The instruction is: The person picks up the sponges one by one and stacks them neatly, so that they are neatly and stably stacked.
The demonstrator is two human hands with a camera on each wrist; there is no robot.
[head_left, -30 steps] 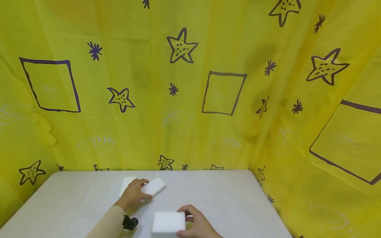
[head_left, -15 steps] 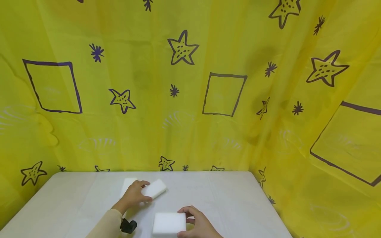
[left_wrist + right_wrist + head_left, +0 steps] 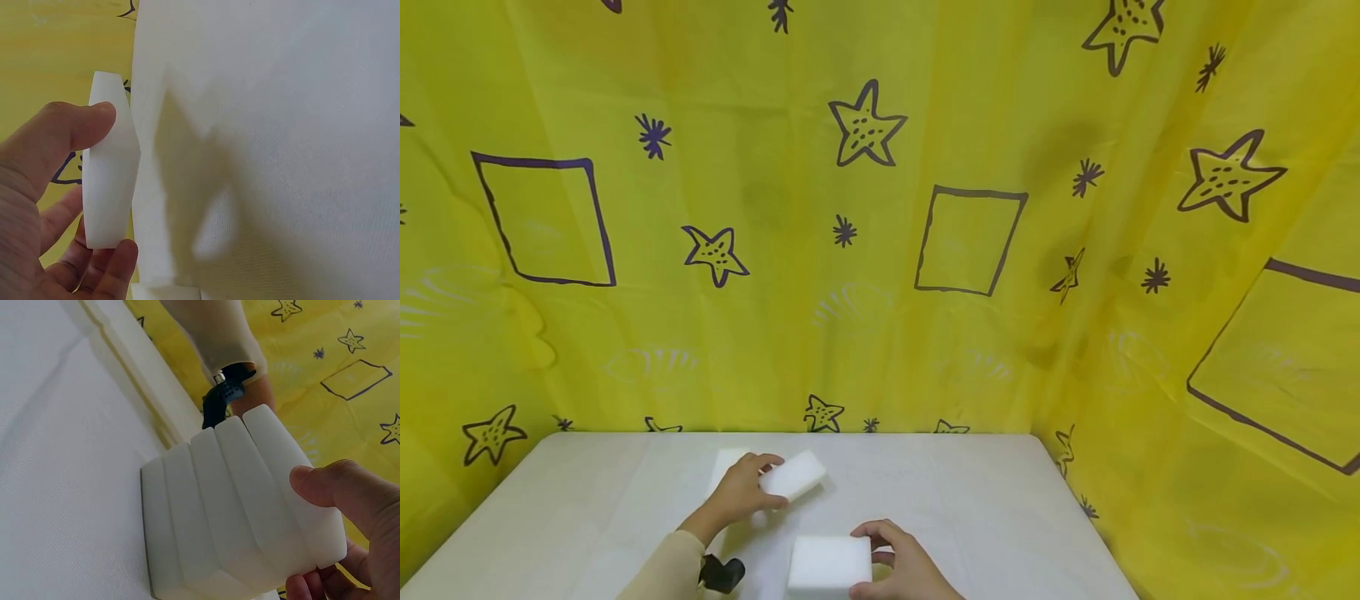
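My left hand [image 3: 739,493] pinches a white sponge block [image 3: 793,477] by its ends, over the far part of the table. In the left wrist view the sponge is tilted, with the thumb on one edge and fingertips at the other, and its shadow falls on the cloth. Another white sponge [image 3: 727,463] lies on the table behind this hand, partly hidden by it. Nearer the front, my right hand [image 3: 906,568] grips the right side of a stack of white sponges [image 3: 829,565]. The right wrist view shows several layers, with the thumb on the top sponge [image 3: 284,469].
A white cloth covers the table [image 3: 970,517]. Yellow curtains [image 3: 760,333] printed with stars and squares hang behind it and along the sides. A black wrist mount [image 3: 722,573] sits by the left sleeve [image 3: 666,567].
The head view has shifted slightly, so the scene sits a little further right and lower. Both hands keep their holds on the sponges.
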